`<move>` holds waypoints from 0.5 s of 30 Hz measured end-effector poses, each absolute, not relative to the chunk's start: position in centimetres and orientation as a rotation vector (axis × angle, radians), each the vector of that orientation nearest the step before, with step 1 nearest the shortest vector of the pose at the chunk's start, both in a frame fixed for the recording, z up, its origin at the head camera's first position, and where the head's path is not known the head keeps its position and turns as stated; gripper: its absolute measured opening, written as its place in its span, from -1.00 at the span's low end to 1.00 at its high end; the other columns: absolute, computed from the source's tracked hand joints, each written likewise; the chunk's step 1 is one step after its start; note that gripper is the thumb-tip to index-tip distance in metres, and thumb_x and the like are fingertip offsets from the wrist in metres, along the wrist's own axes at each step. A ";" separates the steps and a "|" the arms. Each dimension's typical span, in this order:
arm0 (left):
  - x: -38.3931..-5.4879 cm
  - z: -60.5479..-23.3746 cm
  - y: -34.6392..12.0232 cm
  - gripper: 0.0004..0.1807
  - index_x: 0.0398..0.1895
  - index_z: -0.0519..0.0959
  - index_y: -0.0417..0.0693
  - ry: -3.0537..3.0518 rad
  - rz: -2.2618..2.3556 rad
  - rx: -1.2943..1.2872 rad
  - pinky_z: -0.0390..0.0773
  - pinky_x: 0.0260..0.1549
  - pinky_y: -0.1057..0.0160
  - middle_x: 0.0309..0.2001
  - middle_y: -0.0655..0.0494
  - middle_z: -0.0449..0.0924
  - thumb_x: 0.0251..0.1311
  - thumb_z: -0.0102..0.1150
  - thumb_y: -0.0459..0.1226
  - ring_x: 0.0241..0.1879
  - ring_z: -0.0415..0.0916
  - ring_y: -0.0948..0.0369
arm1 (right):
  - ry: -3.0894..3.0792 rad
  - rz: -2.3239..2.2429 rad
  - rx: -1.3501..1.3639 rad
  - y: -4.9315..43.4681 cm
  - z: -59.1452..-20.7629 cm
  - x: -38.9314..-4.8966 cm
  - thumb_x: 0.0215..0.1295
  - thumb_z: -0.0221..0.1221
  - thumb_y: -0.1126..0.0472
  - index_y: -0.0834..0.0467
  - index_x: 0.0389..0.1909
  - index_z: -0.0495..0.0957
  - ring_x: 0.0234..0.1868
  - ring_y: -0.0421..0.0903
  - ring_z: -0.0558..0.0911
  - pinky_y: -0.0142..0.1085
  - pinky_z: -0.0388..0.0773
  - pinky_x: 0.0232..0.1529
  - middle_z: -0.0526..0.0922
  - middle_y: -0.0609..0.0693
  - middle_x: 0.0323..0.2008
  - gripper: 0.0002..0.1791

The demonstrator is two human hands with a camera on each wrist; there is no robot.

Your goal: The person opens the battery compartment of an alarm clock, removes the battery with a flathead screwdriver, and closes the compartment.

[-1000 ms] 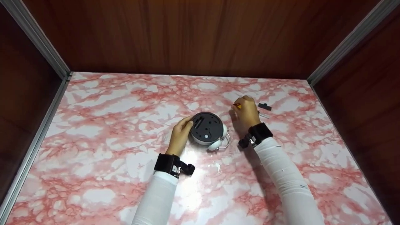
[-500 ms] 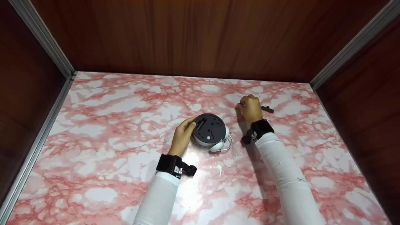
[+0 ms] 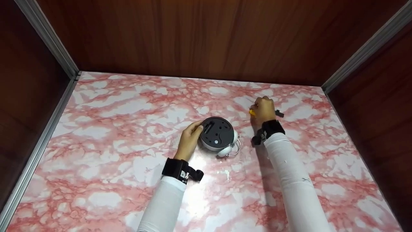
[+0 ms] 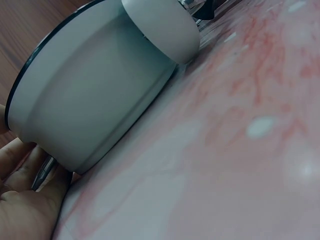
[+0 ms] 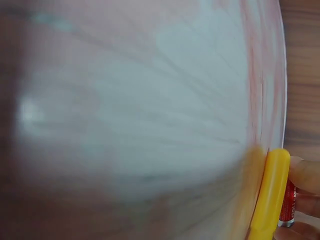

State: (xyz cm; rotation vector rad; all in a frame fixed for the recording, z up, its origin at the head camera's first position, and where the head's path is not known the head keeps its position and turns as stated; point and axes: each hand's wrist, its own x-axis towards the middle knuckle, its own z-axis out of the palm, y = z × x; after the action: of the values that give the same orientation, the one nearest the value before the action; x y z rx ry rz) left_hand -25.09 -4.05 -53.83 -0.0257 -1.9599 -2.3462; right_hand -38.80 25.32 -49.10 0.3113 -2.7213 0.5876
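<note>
A twin-bell alarm clock (image 3: 216,132) lies with its black back facing up, its battery slot (image 3: 208,127) uncovered. My left hand (image 3: 189,138) grips the clock's left edge, thumb on the back's rim and fingers down the pale side. To the right of the clock, my right hand (image 3: 265,109) has curled fingers holding a small red battery (image 5: 288,204) with a silver end. Right beside that hand, the yellow handle (image 5: 272,187) of a screwdriver lies at the table surface; its shaft is hidden behind the hand in the head view.
Just right of my right hand lies a small black battery cover (image 3: 279,113). The clock's white bells (image 3: 224,151) and wire handle (image 3: 238,147) point toward the lower right. Wood panels (image 3: 199,38) enclose the pink marbled table (image 3: 106,129) at the back and sides.
My right hand, still holding the battery, has shifted slightly right, covering the screwdriver shaft and part of the battery cover. My left hand stays on the clock. The head view has shifted slightly.
</note>
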 end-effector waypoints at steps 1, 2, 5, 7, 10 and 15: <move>-25.1 -53.8 -4.1 -0.64 0.24 0.59 -0.18 -1.965 -2.343 -0.028 0.41 0.32 0.20 0.20 -0.03 0.62 0.47 0.07 -0.28 0.24 0.51 0.15 | -2.727 0.587 0.299 25.5 -49.1 -38.9 0.20 0.35 0.40 0.42 -0.40 0.63 -0.22 0.36 0.56 0.10 0.54 -0.08 0.58 0.37 -0.34 -0.88; -25.1 -53.8 -4.1 -0.64 0.24 0.59 -0.18 -1.968 -2.342 -0.030 0.41 0.31 0.20 0.19 -0.02 0.62 0.47 0.07 -0.27 0.24 0.51 0.15 | -2.732 0.587 0.288 25.6 -49.2 -38.9 0.20 0.35 0.40 0.42 -0.39 0.63 -0.22 0.36 0.56 0.11 0.54 -0.07 0.58 0.37 -0.34 -0.87; -25.1 -53.8 -4.1 -0.64 0.24 0.59 -0.17 -1.973 -2.337 -0.034 0.41 0.31 0.20 0.19 -0.02 0.62 0.47 0.07 -0.27 0.23 0.51 0.15 | -2.752 0.594 0.262 25.9 -49.2 -39.1 0.21 0.34 0.42 0.43 -0.38 0.63 -0.20 0.37 0.55 0.11 0.53 -0.07 0.58 0.37 -0.33 -0.89; -25.1 -53.8 -4.1 -0.64 0.24 0.59 -0.16 -1.975 -2.336 -0.031 0.41 0.31 0.20 0.19 -0.01 0.63 0.47 0.07 -0.27 0.23 0.51 0.16 | -2.765 0.595 0.254 26.0 -49.2 -39.2 0.21 0.33 0.41 0.43 -0.38 0.64 -0.20 0.37 0.55 0.11 0.53 -0.07 0.58 0.37 -0.33 -0.89; -25.1 -53.9 -4.1 -0.64 0.24 0.59 -0.16 -1.972 -2.341 -0.029 0.40 0.32 0.20 0.20 -0.01 0.62 0.47 0.07 -0.27 0.23 0.51 0.16 | -2.770 0.601 0.257 26.2 -49.2 -39.4 0.21 0.32 0.42 0.42 -0.39 0.64 -0.21 0.35 0.55 0.09 0.54 -0.09 0.57 0.35 -0.34 -0.90; -25.1 -54.0 -4.1 -0.64 0.24 0.60 -0.14 -1.978 -2.340 -0.024 0.41 0.31 0.22 0.20 0.01 0.62 0.47 0.08 -0.26 0.24 0.51 0.17 | -2.774 0.580 0.283 26.1 -48.6 -39.6 0.16 0.29 0.45 0.38 -0.52 0.57 -0.27 0.30 0.55 0.06 0.53 -0.20 0.54 0.30 -0.43 -0.87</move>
State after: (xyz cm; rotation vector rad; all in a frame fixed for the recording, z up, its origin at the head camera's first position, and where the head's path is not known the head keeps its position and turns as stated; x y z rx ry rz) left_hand -25.09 -4.12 -53.97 -0.0244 -1.9777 -2.3396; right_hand -39.63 26.14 -48.58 0.2827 -2.7741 0.5804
